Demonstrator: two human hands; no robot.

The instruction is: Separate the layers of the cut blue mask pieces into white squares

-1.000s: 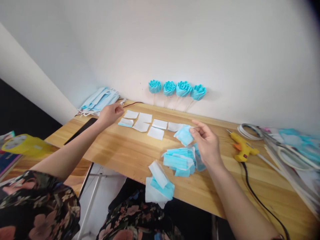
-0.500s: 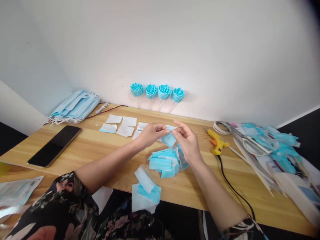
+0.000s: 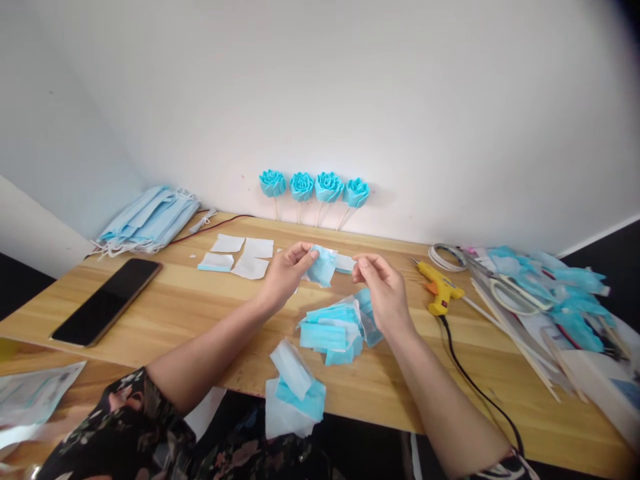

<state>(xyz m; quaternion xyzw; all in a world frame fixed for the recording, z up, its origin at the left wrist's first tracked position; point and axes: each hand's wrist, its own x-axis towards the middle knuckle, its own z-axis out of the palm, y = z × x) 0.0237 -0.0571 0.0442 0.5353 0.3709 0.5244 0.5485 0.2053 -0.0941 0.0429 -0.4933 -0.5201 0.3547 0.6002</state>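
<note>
My left hand [image 3: 286,272] is closed in a pinch on a small blue mask piece [image 3: 323,265], held just above the wooden table [image 3: 200,313]. My right hand [image 3: 383,290] hovers a little to the right of that piece with thumb and fingers pinched together; what they hold, if anything, I cannot make out. Below both hands lies a pile of cut blue mask pieces [image 3: 333,327]. More blue and white pieces [image 3: 295,383] hang over the table's near edge. White squares [image 3: 250,257] lie in rows behind my left hand.
Four blue roses on sticks [image 3: 315,187] lean on the wall. A stack of face masks [image 3: 150,217] and a phone [image 3: 107,300] lie at the left. At the right are a yellow glue gun [image 3: 440,287] with its black cable [image 3: 470,380], scissors [image 3: 510,293], sticks and blue scraps.
My left hand came back from the white squares at the far left and took the blue piece. My right hand let go of it and drew slightly right. The view swung right.
</note>
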